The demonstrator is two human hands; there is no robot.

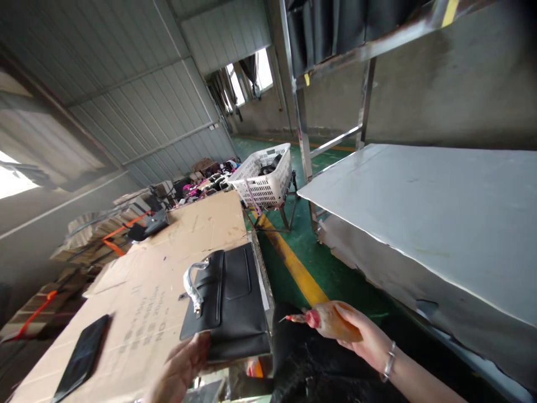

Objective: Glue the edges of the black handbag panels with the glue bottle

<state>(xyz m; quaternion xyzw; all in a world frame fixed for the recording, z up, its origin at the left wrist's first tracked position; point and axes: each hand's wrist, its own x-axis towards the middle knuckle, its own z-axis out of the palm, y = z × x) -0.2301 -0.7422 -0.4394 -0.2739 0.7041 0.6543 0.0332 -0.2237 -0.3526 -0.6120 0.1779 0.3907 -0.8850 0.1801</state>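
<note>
A black handbag point(237, 299) lies flat on the cardboard-covered table, close to its right edge. Its handle point(192, 285) is wrapped in clear plastic. My left hand point(187, 358) has its fingers closed at the bag's near left corner, slightly blurred; the thumb side is partly hidden. Over my lap, to the right of the bag, my right hand point(364, 330) is wrapped round a soft squeeze bottle point(335, 322) of amber liquid, probably glue. The bottle lies tilted sideways, its red cap and thin needle tip pointing left towards the bag, apart from it.
A black phone-like slab point(81, 355) rests on the cardboard point(168, 263) at left. Another black bag point(150, 225) sits at the table's far left edge. Beyond stands a white plastic basket point(268, 182) on a metal stand. A grey-topped table point(440, 207) is at right, beside a metal rack.
</note>
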